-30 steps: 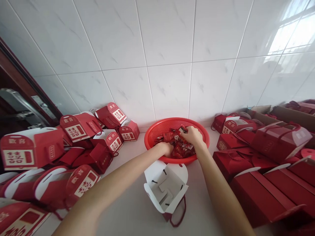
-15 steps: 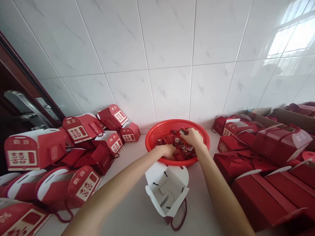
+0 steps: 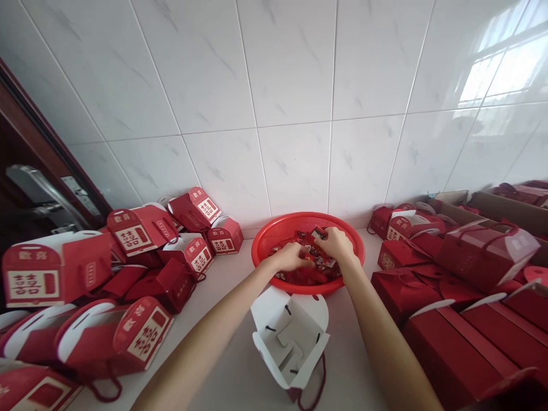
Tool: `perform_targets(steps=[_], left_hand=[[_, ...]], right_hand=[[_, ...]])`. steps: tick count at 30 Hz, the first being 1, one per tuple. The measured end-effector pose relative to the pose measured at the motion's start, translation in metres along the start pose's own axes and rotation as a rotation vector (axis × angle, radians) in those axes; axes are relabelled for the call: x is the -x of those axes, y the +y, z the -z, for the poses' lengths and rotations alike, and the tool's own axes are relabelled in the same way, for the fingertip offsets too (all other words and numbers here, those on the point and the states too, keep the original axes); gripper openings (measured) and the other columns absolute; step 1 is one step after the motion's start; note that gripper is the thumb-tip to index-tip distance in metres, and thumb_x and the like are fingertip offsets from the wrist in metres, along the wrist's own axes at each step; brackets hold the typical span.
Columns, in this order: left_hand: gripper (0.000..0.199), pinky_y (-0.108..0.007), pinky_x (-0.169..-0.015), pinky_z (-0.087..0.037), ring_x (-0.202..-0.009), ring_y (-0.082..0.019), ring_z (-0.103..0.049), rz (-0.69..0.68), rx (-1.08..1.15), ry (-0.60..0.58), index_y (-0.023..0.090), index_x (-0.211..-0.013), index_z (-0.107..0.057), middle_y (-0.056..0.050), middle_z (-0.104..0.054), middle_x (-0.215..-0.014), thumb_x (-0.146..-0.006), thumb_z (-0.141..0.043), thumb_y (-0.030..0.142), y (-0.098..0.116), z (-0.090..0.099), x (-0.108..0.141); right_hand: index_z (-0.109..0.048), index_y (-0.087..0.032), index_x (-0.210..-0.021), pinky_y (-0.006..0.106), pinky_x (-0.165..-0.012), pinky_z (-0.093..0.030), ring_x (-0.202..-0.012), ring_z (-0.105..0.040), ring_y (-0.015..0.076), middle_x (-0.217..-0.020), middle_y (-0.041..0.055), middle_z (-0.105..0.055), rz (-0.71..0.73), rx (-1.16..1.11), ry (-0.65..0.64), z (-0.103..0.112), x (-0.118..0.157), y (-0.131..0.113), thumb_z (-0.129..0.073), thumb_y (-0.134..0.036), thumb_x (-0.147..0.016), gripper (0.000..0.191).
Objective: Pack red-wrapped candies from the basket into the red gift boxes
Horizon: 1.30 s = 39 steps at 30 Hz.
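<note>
A red plastic basket (image 3: 282, 222) holds a heap of small red-wrapped sweets (image 3: 302, 275). Both my hands are inside its rim. My left hand (image 3: 293, 257) lies over the middle of the heap, fingers stretched out toward the right among the sweets, tips partly blurred. At the right side of the basket my right hand (image 3: 339, 244) is closed on a small red and dark wrapped packet (image 3: 319, 233), whose end shows past the fingers. In front of the basket stands an opened gift box (image 3: 295, 337), white inside, with a dark red cord handle hanging at its right.
Red gift boxes with gold characters (image 3: 132, 234) are piled on the left. More closed red boxes (image 3: 458, 337) crowd the right, with brown cartons (image 3: 505, 206) behind them. A tiled wall (image 3: 295, 160) rises behind the basket, and a door handle (image 3: 43, 188) is at far left.
My left hand has risen out of the sweets and shifted slightly right over the heap. My right hand stays in nearly the same place with the packet. The view has tilted slightly.
</note>
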<state>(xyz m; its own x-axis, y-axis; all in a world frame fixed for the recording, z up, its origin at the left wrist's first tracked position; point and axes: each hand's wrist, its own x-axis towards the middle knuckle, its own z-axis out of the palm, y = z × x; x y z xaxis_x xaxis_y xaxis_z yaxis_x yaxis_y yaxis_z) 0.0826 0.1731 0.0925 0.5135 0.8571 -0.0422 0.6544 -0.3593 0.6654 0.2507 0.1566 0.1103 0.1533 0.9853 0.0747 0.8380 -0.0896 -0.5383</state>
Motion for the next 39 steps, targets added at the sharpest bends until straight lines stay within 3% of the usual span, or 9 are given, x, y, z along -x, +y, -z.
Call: perform_targets(steps=[7,12,20,25,28,31,33,35,39], left_hand=[[0.052,-0.027,-0.054,-0.031,-0.057,-0.014,-0.044,-0.042,0.201,0.288,0.019,-0.059,-0.050,0.003,-0.049,-0.057,-0.069,-0.066,0.068,-0.010,0.002,-0.009],[0.057,-0.026,-0.052,-0.028,-0.053,-0.011,-0.039,-0.060,0.305,0.397,0.021,-0.059,-0.043,0.005,-0.042,-0.055,-0.070,-0.065,0.072,-0.008,0.004,-0.010],[0.042,-0.027,-0.057,-0.037,-0.063,-0.015,-0.050,-0.088,0.367,0.443,0.020,-0.070,-0.054,0.001,-0.055,-0.066,-0.079,-0.059,0.061,-0.005,0.006,-0.009],[0.021,-0.029,-0.067,-0.046,-0.075,-0.019,-0.061,-0.048,0.288,0.425,0.019,-0.081,-0.065,-0.004,-0.068,-0.082,-0.079,-0.060,0.039,-0.011,0.005,-0.012],[0.013,-0.033,-0.071,-0.049,-0.079,-0.023,-0.065,-0.003,0.177,0.385,0.018,-0.082,-0.068,-0.008,-0.072,-0.086,-0.072,-0.065,0.024,-0.012,0.005,-0.011],[0.018,-0.034,-0.077,-0.050,-0.090,-0.026,-0.067,-0.035,0.046,0.287,0.020,-0.081,-0.071,-0.008,-0.074,-0.092,-0.065,-0.066,0.015,-0.007,0.003,-0.007],[0.013,-0.032,-0.077,-0.049,-0.089,-0.025,-0.067,-0.088,-0.037,0.162,0.022,-0.077,-0.072,-0.005,-0.075,-0.089,-0.066,-0.066,0.017,-0.001,0.000,-0.004],[0.003,-0.030,-0.068,-0.048,-0.075,-0.023,-0.067,-0.121,-0.117,-0.013,0.023,-0.068,-0.071,-0.002,-0.073,-0.075,-0.067,-0.068,0.023,0.005,-0.004,-0.002],[0.011,-0.029,-0.057,-0.043,-0.059,-0.020,-0.062,-0.136,-0.257,-0.271,0.024,-0.069,-0.071,0.001,-0.066,-0.061,-0.065,-0.074,0.035,0.008,-0.007,-0.002]], right_hand=[[-0.067,-0.015,-0.107,0.031,-0.076,-0.048,-0.107,-0.065,0.0289,-0.114,0.0145,-0.071,0.045,-0.059,0.050,-0.003,-0.002,0.002,-0.059,-0.029,-0.088,0.024],[-0.068,-0.017,-0.111,0.029,-0.088,-0.048,-0.110,-0.065,0.0225,-0.116,0.0090,-0.072,0.205,-0.181,0.068,-0.004,-0.004,-0.001,-0.057,-0.018,-0.087,0.026],[-0.071,-0.018,-0.109,0.023,-0.070,-0.051,-0.077,-0.069,0.0159,-0.088,0.0027,-0.076,0.320,-0.328,-0.051,-0.003,0.001,-0.003,-0.062,-0.012,-0.080,0.031],[-0.074,-0.017,-0.096,0.024,-0.071,-0.050,-0.079,-0.068,0.0172,-0.083,0.0031,-0.075,0.299,-0.343,-0.016,-0.004,-0.003,0.000,-0.057,-0.005,-0.077,0.028],[-0.074,-0.017,-0.090,0.024,-0.070,-0.050,-0.079,-0.068,0.0176,-0.083,0.0036,-0.075,0.281,-0.360,0.004,-0.005,-0.005,0.001,-0.055,-0.005,-0.076,0.027],[-0.074,-0.017,-0.086,0.024,-0.068,-0.049,-0.078,-0.068,0.0177,-0.083,0.0043,-0.075,0.261,-0.386,0.038,-0.006,-0.005,0.002,-0.056,-0.007,-0.077,0.023],[-0.073,-0.017,-0.084,0.024,-0.068,-0.048,-0.078,-0.068,0.0176,-0.083,0.0045,-0.075,0.253,-0.407,0.067,-0.005,-0.005,0.002,-0.055,-0.009,-0.077,0.021],[-0.072,-0.017,-0.081,0.024,-0.067,-0.048,-0.077,-0.067,0.0171,-0.082,0.0039,-0.075,0.252,-0.427,0.092,-0.004,-0.004,0.002,-0.053,-0.009,-0.077,0.021],[-0.069,-0.018,-0.072,0.024,-0.062,-0.045,-0.069,-0.064,0.0157,-0.074,0.0015,-0.073,0.259,-0.452,0.111,-0.003,-0.003,0.002,-0.053,-0.010,-0.075,0.018]])
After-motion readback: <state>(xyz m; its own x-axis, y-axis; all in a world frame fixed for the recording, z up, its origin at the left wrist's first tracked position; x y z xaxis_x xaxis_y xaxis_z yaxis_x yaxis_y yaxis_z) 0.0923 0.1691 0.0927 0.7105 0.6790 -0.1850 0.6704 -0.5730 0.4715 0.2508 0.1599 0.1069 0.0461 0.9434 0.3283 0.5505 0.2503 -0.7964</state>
